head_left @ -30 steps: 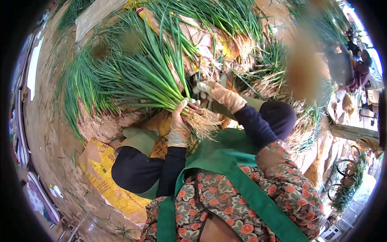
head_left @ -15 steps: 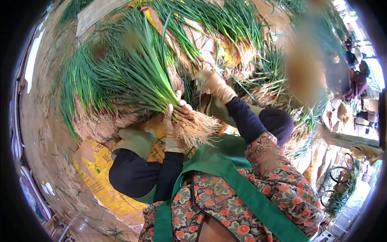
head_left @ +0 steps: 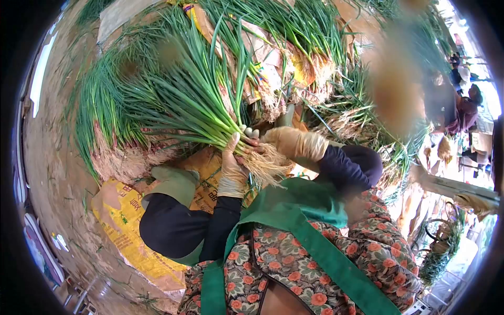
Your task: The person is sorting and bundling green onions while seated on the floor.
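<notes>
A thick bunch of green onions (head_left: pixel 220 118) lies slanted in front of me, its leaves fanned to the upper left and its pale roots (head_left: pixel 265 165) toward my apron. My left hand (head_left: pixel 232 167), in a light glove, is wrapped round the stems just above the roots. From the right, my gloved right hand (head_left: pixel 294 142) closes at the base of the bunch, on a green onion whose leaves stand more upright beside the others. Its fingertips are partly hidden by stems and roots.
More green onions lie in heaps at left (head_left: pixel 113 126) and at the top (head_left: pixel 294 26). Loose, trimmed-looking stalks (head_left: pixel 346 123) pile up at right. A yellow printed sack (head_left: pixel 131 226) is on the ground. Another person (head_left: pixel 462 110) is at far right, near a basket with greens (head_left: pixel 443 241).
My right hand has come down from the upper heap to the root end of the bunch, bringing a green onion. My left hand has shifted slightly right, still holding the bunch.
</notes>
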Demonstrator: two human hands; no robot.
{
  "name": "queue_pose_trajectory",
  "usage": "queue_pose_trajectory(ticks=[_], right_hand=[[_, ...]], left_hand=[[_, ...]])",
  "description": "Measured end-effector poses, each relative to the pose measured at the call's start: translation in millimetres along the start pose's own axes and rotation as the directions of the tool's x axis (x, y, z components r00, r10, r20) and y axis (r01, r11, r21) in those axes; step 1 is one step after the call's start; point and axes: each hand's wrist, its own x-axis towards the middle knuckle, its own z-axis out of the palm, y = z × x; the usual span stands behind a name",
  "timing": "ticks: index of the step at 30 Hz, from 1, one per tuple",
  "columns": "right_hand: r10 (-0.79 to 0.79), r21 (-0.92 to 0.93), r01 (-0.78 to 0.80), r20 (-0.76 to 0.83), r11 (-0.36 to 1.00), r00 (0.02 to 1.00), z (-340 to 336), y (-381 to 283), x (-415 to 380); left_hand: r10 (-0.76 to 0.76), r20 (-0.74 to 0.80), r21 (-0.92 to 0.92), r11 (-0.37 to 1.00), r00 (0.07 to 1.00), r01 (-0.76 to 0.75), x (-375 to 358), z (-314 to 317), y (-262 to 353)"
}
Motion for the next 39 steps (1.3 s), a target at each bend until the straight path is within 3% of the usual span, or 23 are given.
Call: queue_pose_trajectory(ticks=[1, 2, 3, 4, 5, 6, 8, 10, 12, 14, 16, 18, 19, 20, 22, 24, 27, 28, 30, 31, 34, 38, 39], right_hand=[[-0.171, 0.086, 0.174, -0.035, 0.981, 0.985, 1.9, 26.3, 0.5], [-0.447, -0.529, 0.321, -0.126, 0.786, 0.886, -15.5, 34.0, 7.3], [0.171, 0.087, -0.153, -0.266, 0.984, 0.949, -24.5, 36.8, 15.9], [0.412, 0.175, -0.373, -0.423, 0.911, 0.807, -33.5, 40.2, 28.2], [0.524, 0.164, -0.515, -0.479, 0.842, 0.704, -48.6, 34.6, 41.8], [0.432, 0.117, -0.469, -0.625, 0.875, 0.65, -44.9, 52.7, 52.9], [0.445, 0.05, -0.545, -0.641, 0.837, 0.625, -36.0, 78.7, 75.6], [0.563, -0.095, -0.692, -0.507, 0.716, 0.653, -30.1, 81.5, 87.8], [0.43, -0.115, -0.57, -0.541, 0.813, 0.723, -33.0, 85.6, 96.1], [0.483, 0.092, -0.509, -0.493, 0.856, 0.723, -46.1, 85.5, 96.3], [0.537, 0.701, 0.037, -0.578, 0.713, 0.615, -58.5, 60.2, 76.9], [0.433, 0.25, -0.354, -0.495, 0.901, 0.753, -33.0, 76.1, 53.0], [0.334, 0.001, -0.371, -0.436, 0.929, 0.836, -56.3, 6.3, 41.6], [0.382, -0.008, -0.417, -0.384, 0.909, 0.841, -55.6, -14.9, 33.4], [0.155, -0.086, -0.208, -0.415, 0.974, 0.897, -37.5, -34.8, 23.3], [0.205, 0.141, -0.174, -0.242, 0.975, 0.948, -2.8, -39.9, 9.2], [0.033, 0.036, -0.026, -0.22, 0.999, 0.975, -16.7, -48.5, -11.0], [0.189, 0.272, -0.182, -0.001, 0.945, 0.982, -17.4, -35.6, -11.0], [0.392, 0.845, -0.362, 0.202, 0.394, 0.898, -27.3, -44.3, -3.5], [0.496, 0.857, -0.427, 0.247, 0.29, 0.833, -31.4, -55.1, -7.5], [0.502, 0.968, -0.249, 0.204, 0.023, 0.84, -12.8, -49.9, 29.2], [0.557, 0.997, -0.072, 0.061, -0.001, 0.828, 15.2, -22.3, 73.0], [0.695, 0.997, -0.074, 0.071, -0.026, 0.715, 8.2, -36.0, 80.7]], left_hand=[[-0.044, 0.128, -0.072, 0.996, 0.991, 0.053, 0.1, -5.9, 3.6], [-0.076, 0.256, -0.134, 0.984, 0.964, 0.114, -1.1, -10.0, 9.8], [-0.014, 0.195, 0.139, 0.99, 0.981, -0.013, -6.9, -2.7, 20.6], [0.06, 0.146, 0.2, 0.976, 0.987, -0.089, -15.5, 7.4, 25.1], [0.034, 0.211, 0.082, 0.995, 0.977, -0.052, -14.0, 1.9, 27.3], [0.016, 0.278, -0.034, 0.999, 0.96, -0.006, -14.8, 7.1, 29.8], [0.102, 0.369, -0.257, 0.967, 0.924, -0.004, -23.9, 14.4, 26.6], [0.086, 0.394, -0.28, 0.96, 0.915, 0.03, -23.8, 13.3, 29.2], [0.074, 0.247, -0.171, 0.985, 0.966, -0.032, -24.9, 16.3, 30.0], [-0.025, 0.205, 0.022, 1.0, 0.979, 0.021, -14.0, -2.7, 35.5], [0.112, 0.156, 0.338, 0.928, 0.981, -0.16, 8.1, -27.0, 31.7], [-0.01, -0.037, -0.033, 0.999, 0.999, 0.008, -4.1, 12.9, 16.2], [-0.042, -0.03, -0.017, 0.999, 0.999, 0.041, -7.4, 20.2, 15.7], [-0.066, -0.02, -0.006, 0.998, 0.998, 0.066, -7.0, 23.1, 15.1], [-0.174, 0.154, 0.122, 0.98, 0.973, 0.157, -3.1, 2.1, 24.2], [-0.129, 0.014, 0.248, 0.961, 0.992, 0.121, -0.1, 0.6, 25.8], [-0.182, -0.004, 0.218, 0.959, 0.983, 0.178, -3.3, 0.8, 24.5], [-0.168, -0.012, 0.218, 0.962, 0.986, 0.166, -3.6, -0.7, 22.9], [-0.138, -0.023, 0.217, 0.966, 0.99, 0.14, -1.5, -5.0, 20.9], [-0.169, 0.03, 0.206, 0.965, 0.985, 0.159, -1.5, -6.1, 21.7], [-0.133, 0.012, 0.282, 0.951, 0.991, 0.124, -1.1, -9.0, 19.6], [-0.135, 0.094, 0.203, 0.973, 0.986, 0.114, -4.3, -1.0, 17.9], [-0.108, 0.1, 0.183, 0.979, 0.989, 0.088, -4.1, -1.5, 18.2]])
